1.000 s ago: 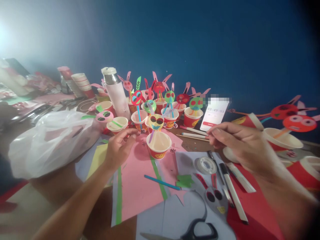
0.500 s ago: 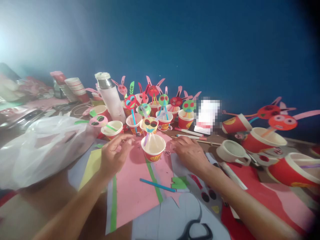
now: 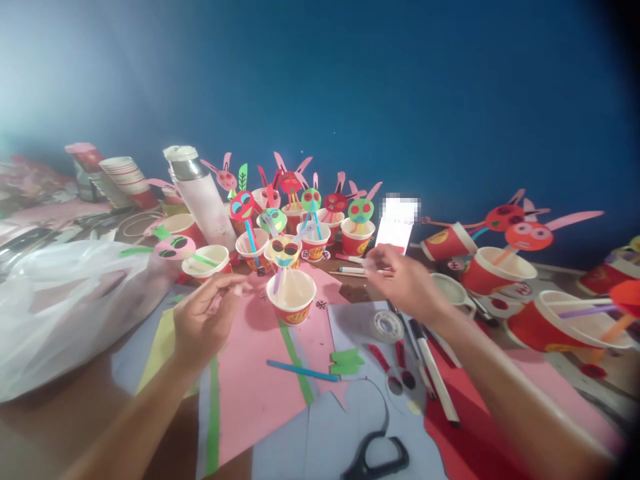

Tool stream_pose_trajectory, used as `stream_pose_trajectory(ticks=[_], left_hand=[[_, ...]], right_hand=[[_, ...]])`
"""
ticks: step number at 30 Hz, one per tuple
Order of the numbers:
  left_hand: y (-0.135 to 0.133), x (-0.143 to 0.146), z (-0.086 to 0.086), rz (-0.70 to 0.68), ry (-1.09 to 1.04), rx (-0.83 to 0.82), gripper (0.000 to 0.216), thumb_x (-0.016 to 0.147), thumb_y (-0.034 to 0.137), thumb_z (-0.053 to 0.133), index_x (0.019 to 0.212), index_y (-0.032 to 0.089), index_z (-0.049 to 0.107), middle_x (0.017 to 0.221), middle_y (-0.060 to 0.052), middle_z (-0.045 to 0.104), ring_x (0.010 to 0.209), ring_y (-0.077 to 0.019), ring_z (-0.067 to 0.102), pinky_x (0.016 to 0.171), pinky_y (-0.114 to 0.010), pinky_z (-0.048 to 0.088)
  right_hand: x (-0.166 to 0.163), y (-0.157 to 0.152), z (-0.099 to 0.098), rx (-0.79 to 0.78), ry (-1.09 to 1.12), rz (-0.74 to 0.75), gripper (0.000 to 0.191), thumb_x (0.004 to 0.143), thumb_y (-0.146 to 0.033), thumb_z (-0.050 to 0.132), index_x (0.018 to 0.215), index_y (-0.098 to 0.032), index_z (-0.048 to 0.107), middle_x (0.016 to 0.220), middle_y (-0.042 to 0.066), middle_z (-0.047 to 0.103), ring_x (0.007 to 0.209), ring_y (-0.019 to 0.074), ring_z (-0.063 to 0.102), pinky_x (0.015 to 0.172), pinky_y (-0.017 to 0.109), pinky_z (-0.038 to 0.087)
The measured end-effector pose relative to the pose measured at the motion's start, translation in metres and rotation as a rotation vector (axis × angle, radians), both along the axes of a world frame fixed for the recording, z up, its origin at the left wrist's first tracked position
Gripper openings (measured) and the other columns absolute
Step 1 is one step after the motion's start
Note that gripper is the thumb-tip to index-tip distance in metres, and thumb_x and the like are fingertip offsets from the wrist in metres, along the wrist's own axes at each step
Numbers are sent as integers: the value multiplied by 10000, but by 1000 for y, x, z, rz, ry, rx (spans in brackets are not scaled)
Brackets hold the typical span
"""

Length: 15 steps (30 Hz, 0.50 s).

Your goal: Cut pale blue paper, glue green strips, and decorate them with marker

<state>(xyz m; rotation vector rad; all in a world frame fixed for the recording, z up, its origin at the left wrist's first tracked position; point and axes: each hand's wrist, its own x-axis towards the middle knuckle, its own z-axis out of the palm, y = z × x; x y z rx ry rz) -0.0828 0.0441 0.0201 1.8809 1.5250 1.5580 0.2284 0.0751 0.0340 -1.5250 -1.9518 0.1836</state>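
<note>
Your left arm (image 3: pixel 145 407) is bare and slants in from the table's near left side. Your left hand (image 3: pixel 200 323) is up over the table (image 3: pixel 354 292), and its fingers (image 3: pixel 213 288) bend in toward the thumb (image 3: pixel 226 319). The tips are close together. Your right arm (image 3: pixel 500 373) is bare too and slants in from the near right side. Your right hand (image 3: pixel 405 280) is nearer the table's far edge than your left one. It is curled, but a bit blurry, so I can't tell if its tips touch. Your two hands are well apart.
</note>
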Motion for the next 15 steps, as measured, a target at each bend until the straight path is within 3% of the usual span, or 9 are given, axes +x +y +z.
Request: stream_pose_trajectory(ticks=[3, 7, 10, 15], left_hand=[[-2, 2, 2, -5, 0, 59, 119, 843, 265, 579, 895, 232, 680, 769, 29, 692, 738, -133, 651, 682, -214, 515], [-3, 5, 4, -16, 6, 92, 111, 836, 257, 584, 875, 212, 677, 754, 19, 691, 719, -133, 646, 676, -218, 516], [-5, 6, 5, -11, 11, 90, 108, 830, 256, 591, 880, 207, 674, 747, 18, 690, 707, -134, 645, 659, -223, 519], [-5, 5, 3, 19, 4, 73, 124, 830, 274, 584, 876, 204, 675, 741, 11, 690, 679, -143, 650, 576, -219, 511]], right_hand=[[22, -2, 21, 65, 241, -29, 232, 883, -381, 535, 1049, -221, 508, 938, 45, 701, 847, 188, 678, 677, 297, 533], [36, -6, 37, 116, 455, -25, 344, 842, -365, 597, 1156, -257, 506, 1006, 43, 699, 926, 194, 667, 736, 317, 545], [38, -9, 43, 102, 525, -39, 248, 813, -342, 632, 1047, -262, 613, 959, 30, 701, 825, 162, 658, 695, 286, 527], [37, -14, 49, 142, 502, -115, 216, 774, -267, 674, 986, -224, 664, 810, -8, 650, 645, 86, 566, 609, 231, 454]])
